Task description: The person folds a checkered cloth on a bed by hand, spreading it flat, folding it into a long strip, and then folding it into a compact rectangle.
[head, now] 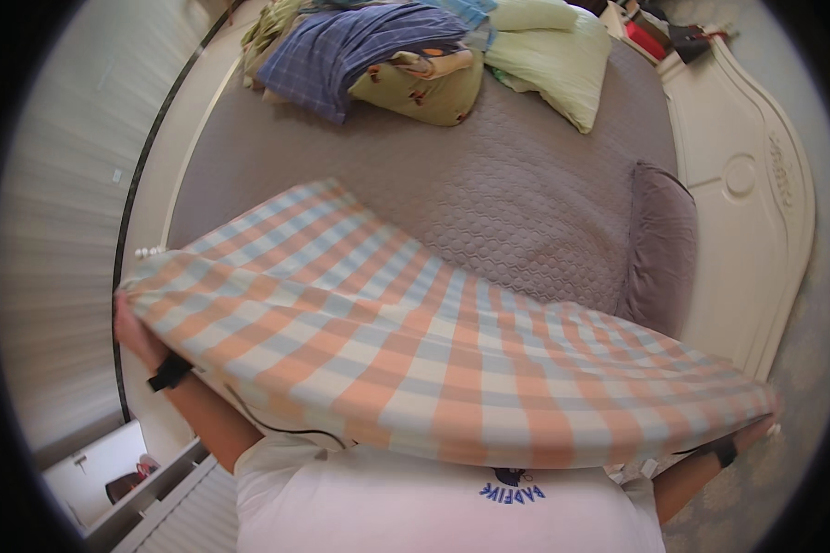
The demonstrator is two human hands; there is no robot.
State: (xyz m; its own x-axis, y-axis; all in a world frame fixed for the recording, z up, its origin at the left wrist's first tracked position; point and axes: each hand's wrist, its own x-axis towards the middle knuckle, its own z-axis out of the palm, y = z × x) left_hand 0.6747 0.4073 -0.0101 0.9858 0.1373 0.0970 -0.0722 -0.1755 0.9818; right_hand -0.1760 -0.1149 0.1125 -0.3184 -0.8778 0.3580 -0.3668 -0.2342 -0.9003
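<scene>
A checked cloth [456, 352] in orange, grey-blue and cream, like a sheet or quilt cover, stretches between my widely spread arms. My left hand [130, 321] grips its edge at the far left. At the far right, my right hand [761, 418] has hold of the opposite end, though cloth and blur cover most of its fingers. The fabric sags between the two hands, and its far part hangs over the near side of a bed with a grey-brown quilted cover [526, 207]. Dark bands circle both my wrists.
Folded bedding [366, 55] in blue plaid and patterned green lies across the bed's far end, beside pale green pillows [553, 69]. A brown pillow [658, 249] leans near the cream headboard [733, 207] on the right. A curtain [62, 207] hangs at left; an open drawer [152, 484] is at lower left.
</scene>
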